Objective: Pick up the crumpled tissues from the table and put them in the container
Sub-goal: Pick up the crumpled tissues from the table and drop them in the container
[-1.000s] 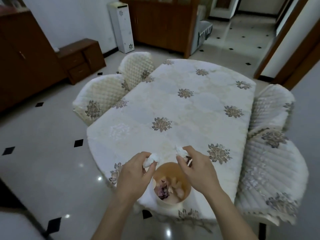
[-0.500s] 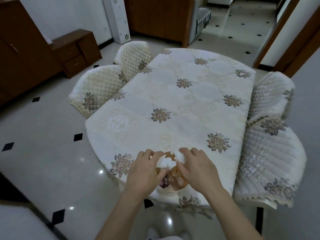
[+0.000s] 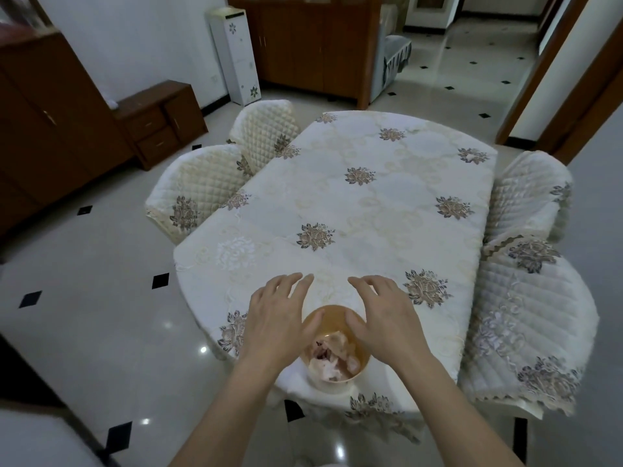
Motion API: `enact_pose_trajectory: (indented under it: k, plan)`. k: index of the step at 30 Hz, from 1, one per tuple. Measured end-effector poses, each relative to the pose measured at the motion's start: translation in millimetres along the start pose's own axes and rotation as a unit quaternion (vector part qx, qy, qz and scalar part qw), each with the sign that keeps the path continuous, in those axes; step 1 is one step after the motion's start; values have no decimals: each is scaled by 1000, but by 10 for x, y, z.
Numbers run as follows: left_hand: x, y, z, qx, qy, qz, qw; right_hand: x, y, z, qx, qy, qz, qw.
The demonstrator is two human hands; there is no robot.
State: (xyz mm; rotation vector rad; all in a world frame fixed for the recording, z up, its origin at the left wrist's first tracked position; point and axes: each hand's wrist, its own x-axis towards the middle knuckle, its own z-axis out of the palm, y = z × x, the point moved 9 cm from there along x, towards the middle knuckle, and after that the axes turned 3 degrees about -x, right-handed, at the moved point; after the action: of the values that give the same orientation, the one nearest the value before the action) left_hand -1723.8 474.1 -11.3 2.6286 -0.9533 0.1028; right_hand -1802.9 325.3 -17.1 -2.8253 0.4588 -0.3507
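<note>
A small round cream container [image 3: 337, 384] with a tan inside stands at the near edge of the table [image 3: 371, 203]. Crumpled tissues [image 3: 328, 360] lie inside it, pale and pinkish. My left hand [image 3: 278, 318] hovers over the container's left rim with fingers spread and nothing in it. My right hand [image 3: 387, 318] hovers over the right rim, also spread and holding nothing. One small pale scrap [image 3: 471, 159] that may be a tissue lies near the table's far right corner; it is too small to be sure.
The table carries a cream cloth with brown flower motifs. Quilted chairs stand at the left [image 3: 188, 193] and right [image 3: 526, 315] sides. Dark wooden cabinets [image 3: 50, 123] line the left wall, with a white floor-standing unit [image 3: 236, 55] behind. The floor is glossy tile.
Both hands held a crumpled tissue over the container, brought them together above it, and now hold nothing with fingers spread. The tissues lie in the container.
</note>
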Motion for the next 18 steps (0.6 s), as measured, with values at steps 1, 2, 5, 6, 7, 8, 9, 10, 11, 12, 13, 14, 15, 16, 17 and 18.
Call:
enact_pose_trajectory:
  k: [1, 2, 5, 6, 7, 8, 9, 10, 11, 12, 13, 14, 15, 16, 17, 18]
  plan:
    - [26, 34, -49, 1, 8, 6, 1000, 22, -14, -74, -1, 14, -1, 1000]
    - [55, 68, -100, 3, 16, 13, 1000, 39, -20, -152, -4, 28, -1, 1000]
    - [161, 153, -225, 1, 32, 32, 999, 51, -3, -369, -21, 61, 2, 998]
    - [204, 180, -248, -1, 32, 38, 999, 44, 18, -429, -28, 71, 6, 997]
    - [246, 225, -262, -2, 32, 48, 998, 28, 53, -481, -34, 78, 13, 996]
    - [284, 285, -264, -4, 30, 61, 998, 6, 98, -524, -38, 83, 22, 996]
    - [315, 356, -259, -6, 28, 75, 997, -21, 144, -563, -42, 87, 32, 995]
    - [342, 436, -246, -7, 24, 92, 995, -52, 195, -596, -48, 90, 42, 994]
    - [366, 516, -224, -6, 20, 110, 994, -84, 246, -624, -56, 92, 51, 993]
    - [385, 593, -198, -3, 15, 128, 992, -120, 299, -647, -63, 90, 61, 992]
    - [402, 663, -164, -1, 9, 147, 989, -162, 352, -672, -71, 88, 70, 991]
    - [418, 734, -125, -2, 3, 164, 986, -219, 409, -708, -81, 89, 81, 989]
    - [432, 807, -80, -7, -4, 182, 983, -290, 473, -749, -92, 93, 95, 987]
    - [444, 888, -33, -13, -10, 200, 980, -375, 544, -797, -104, 99, 109, 984]
    - [450, 983, 16, -17, -15, 219, 975, -470, 623, -847, -118, 104, 126, 980]
    - [452, 1087, 69, -19, -17, 240, 970, -573, 713, -895, -132, 105, 145, 975]
